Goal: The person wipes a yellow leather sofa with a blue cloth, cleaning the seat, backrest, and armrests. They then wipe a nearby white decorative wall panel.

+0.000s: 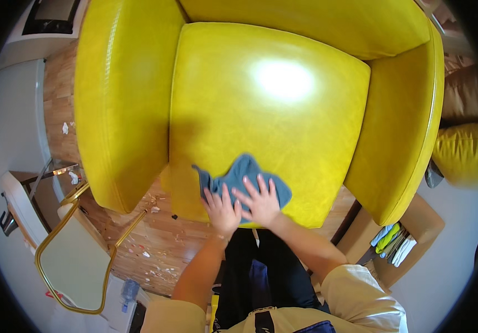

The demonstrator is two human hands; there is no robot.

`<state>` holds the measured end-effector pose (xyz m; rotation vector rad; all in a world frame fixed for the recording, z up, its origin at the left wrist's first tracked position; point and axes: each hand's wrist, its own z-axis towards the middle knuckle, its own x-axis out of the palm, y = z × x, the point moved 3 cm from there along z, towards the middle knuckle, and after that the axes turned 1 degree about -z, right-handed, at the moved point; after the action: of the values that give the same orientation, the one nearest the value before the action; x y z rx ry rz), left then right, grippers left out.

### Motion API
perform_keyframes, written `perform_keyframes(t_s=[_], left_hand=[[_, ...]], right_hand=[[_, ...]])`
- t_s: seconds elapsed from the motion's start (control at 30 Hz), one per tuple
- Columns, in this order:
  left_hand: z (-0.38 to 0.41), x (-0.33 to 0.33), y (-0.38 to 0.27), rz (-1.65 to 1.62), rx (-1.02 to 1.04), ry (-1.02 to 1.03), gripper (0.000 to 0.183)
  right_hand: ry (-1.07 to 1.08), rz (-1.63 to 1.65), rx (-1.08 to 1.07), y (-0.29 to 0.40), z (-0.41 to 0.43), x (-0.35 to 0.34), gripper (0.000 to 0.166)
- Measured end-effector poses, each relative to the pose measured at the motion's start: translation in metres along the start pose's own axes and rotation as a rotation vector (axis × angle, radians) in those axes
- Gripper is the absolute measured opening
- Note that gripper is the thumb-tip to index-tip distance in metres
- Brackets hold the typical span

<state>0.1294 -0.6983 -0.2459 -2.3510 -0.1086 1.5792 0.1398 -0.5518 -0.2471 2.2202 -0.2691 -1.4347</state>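
A grey-blue cloth [239, 175] lies rumpled on the front part of the seat of a yellow leather-look armchair [222, 91]. My left hand [223, 211] rests at the cloth's near left edge, palm down with the fingers slightly apart. Beside it, my right hand [259, 202] presses flat on the cloth with its fingers spread. One corner of the cloth sticks up to the left of my hands. Neither hand visibly grips the fabric; what lies beneath the palms is hidden.
Armrests [126, 104] rise on both sides of the seat. White scraps [155, 272] litter the wooden floor [172, 241]. A gold-framed chair [76, 258] stands at lower left. Folded clothes [393, 243] sit in a tan compartment on the right, below a yellow cushion [461, 154].
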Motion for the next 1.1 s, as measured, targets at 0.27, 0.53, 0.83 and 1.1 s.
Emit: perform_keyframes(t_s=[0.27, 0.53, 0.83, 1.1], left_hand=[[0.09, -0.037, 0.0, 0.003, -0.042, -0.152, 0.063], [0.22, -0.073, 0.032, -0.099, -0.077, -0.389, 0.059], [0.043, -0.027, 0.074, -0.14, -0.441, -0.365, 0.057], [-0.045, 0.01, 0.085, -0.244, -0.578, -0.308, 0.066]], right_hand=[[-0.168, -0.053, 0.032, -0.008, 0.078, -0.037, 0.054], [-0.353, -0.143, -0.079, -0.014, 0.239, -0.09, 0.05], [0.042, -0.103, -0.378, 0.084, 0.173, -0.014, 0.054], [0.164, 0.129, -0.45, 0.105, 0.085, 0.037, 0.048]])
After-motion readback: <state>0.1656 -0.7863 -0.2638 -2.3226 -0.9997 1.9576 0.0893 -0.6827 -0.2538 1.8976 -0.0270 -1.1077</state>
